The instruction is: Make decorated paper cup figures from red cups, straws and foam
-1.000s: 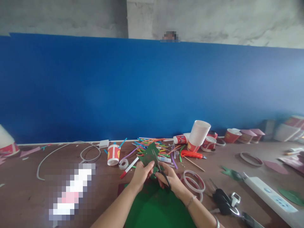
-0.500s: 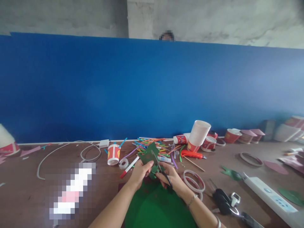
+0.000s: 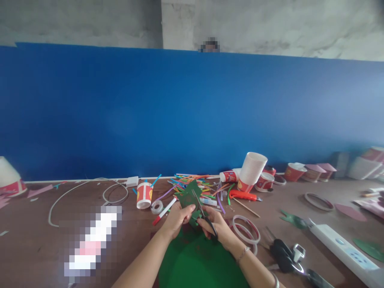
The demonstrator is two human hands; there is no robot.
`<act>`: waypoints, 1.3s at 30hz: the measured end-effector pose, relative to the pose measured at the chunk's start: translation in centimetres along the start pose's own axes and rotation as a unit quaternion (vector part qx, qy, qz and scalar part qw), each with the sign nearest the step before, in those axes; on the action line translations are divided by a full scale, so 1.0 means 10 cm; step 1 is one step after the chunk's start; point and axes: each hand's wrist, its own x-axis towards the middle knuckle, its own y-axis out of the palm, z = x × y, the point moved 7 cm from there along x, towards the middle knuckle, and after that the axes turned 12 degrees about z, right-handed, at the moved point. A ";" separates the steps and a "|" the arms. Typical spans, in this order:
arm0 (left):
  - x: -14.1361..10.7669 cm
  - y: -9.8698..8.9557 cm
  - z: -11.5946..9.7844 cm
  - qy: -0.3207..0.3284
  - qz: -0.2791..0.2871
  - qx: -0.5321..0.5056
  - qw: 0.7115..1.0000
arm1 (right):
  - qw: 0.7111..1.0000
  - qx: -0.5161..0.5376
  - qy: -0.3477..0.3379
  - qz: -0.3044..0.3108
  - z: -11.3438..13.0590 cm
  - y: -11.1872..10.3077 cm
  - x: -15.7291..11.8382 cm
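Note:
A dark green piece of paper point(image 3: 190, 194) with a pointed top is pinched in my left hand point(image 3: 179, 218), thumb on top. Black-handled scissors point(image 3: 207, 218) are gripped in my right hand point(image 3: 216, 228), their blades lying against the right part of the paper and pointing up and away. Both hands are close together over a large green sheet point(image 3: 201, 262) at the table's near edge. Behind them spreads a pile of colourful sticks point(image 3: 180, 183). Whether the blades are biting into the paper is too small to tell.
Left of the pile stand a red-and-white cup point(image 3: 144, 196), a tape roll point(image 3: 157, 207) and a marker point(image 3: 164, 211). To the right are stacked cups point(image 3: 252, 170), an orange cutter point(image 3: 243, 195), tape rings point(image 3: 246, 230), keys point(image 3: 282, 254) and a power strip point(image 3: 345, 250). A blue partition point(image 3: 180, 112) rises behind.
The whole view has shifted very slightly. Both hands, the green paper and the scissors look nearly the same as before.

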 end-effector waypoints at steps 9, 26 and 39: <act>0.00 -0.03 0.01 -0.017 0.032 -0.011 0.999 | 0.999 -0.018 0.003 0.027 -0.01 0.00 0.01; 0.02 -0.05 0.06 0.001 0.024 -0.006 1.000 | 1.000 -0.016 0.005 0.020 0.01 -0.01 -0.02; 0.03 -0.06 0.13 0.010 -0.054 0.038 0.998 | 1.000 0.006 0.003 0.005 -0.02 -0.02 0.00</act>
